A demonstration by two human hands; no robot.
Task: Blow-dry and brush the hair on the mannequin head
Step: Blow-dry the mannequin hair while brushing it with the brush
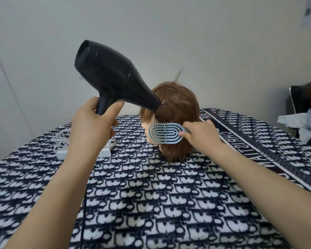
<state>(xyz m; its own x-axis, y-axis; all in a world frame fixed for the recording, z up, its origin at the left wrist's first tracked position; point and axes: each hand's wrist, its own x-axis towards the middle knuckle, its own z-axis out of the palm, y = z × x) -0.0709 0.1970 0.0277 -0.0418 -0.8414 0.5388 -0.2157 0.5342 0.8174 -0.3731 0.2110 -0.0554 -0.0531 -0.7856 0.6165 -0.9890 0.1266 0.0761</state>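
Observation:
A mannequin head (176, 112) with short brown hair stands on the patterned blanket, its face turned left. My left hand (95, 123) grips the handle of a black hair dryer (109, 74), held high with its nozzle against the hair at the side of the head. My right hand (199, 135) holds the handle of a light blue vented brush (164, 133), whose bristles are set into the lower hair near the cheek. A few strands stick up from the crown.
A navy-and-white patterned blanket (151, 194) covers the surface. A white wire rack (64, 141) sits behind my left wrist. The dryer's black cord (84, 212) runs down under my left forearm. A dark chair with piled clothes (305, 114) stands at the right.

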